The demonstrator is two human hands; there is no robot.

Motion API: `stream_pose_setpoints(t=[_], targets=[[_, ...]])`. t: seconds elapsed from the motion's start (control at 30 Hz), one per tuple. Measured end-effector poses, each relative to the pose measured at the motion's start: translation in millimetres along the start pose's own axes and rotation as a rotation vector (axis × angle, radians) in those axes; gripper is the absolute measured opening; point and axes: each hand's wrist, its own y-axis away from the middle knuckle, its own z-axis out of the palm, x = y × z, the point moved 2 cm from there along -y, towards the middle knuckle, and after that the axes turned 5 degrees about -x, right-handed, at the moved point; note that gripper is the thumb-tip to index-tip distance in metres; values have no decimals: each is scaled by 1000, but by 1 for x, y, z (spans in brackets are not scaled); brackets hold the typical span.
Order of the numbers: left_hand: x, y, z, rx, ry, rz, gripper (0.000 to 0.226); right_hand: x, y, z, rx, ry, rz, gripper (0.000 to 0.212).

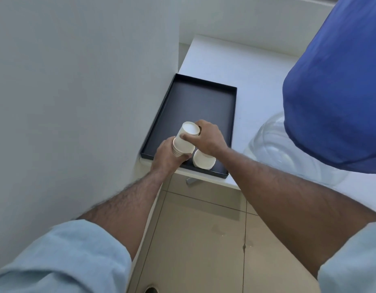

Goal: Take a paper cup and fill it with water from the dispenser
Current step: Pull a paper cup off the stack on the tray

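Note:
Above the near end of a black tray (204,102), both my hands hold a stack of white paper cups turned bottom up. My left hand (167,157) grips the lower cups of the stack (178,152) at their rims. My right hand (208,138) has its thumb and fingers closed on the top paper cup (188,134), which is partly drawn off the stack. A second white cup (204,160) stands upside down on the tray under my right wrist. The dispenser's clear water bottle (288,153) sits at the right, under a blue cloth cover (339,87).
The tray lies on a white counter (242,66), tight against a white wall (77,92) on the left. Below the counter's front edge is a beige tiled floor (204,240). My light blue sleeves frame the bottom corners.

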Motion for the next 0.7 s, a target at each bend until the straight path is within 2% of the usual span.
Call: stream_pose_setpoints(t=[0.33,0.53,0.63,0.7], targets=[[-2,2,2,18,5,20,66,-5,0,-8,-12,145,-80,57],[-4,0,6,39,12,22,62,-5,2,-11,-30,166,-165,52],[-1,-2,8,60,-8,28,60,-12,2,-10,-42,207,-243,62],[1,-3,8,67,-38,45,59,-17,0,-8,-65,319,-297,68]])
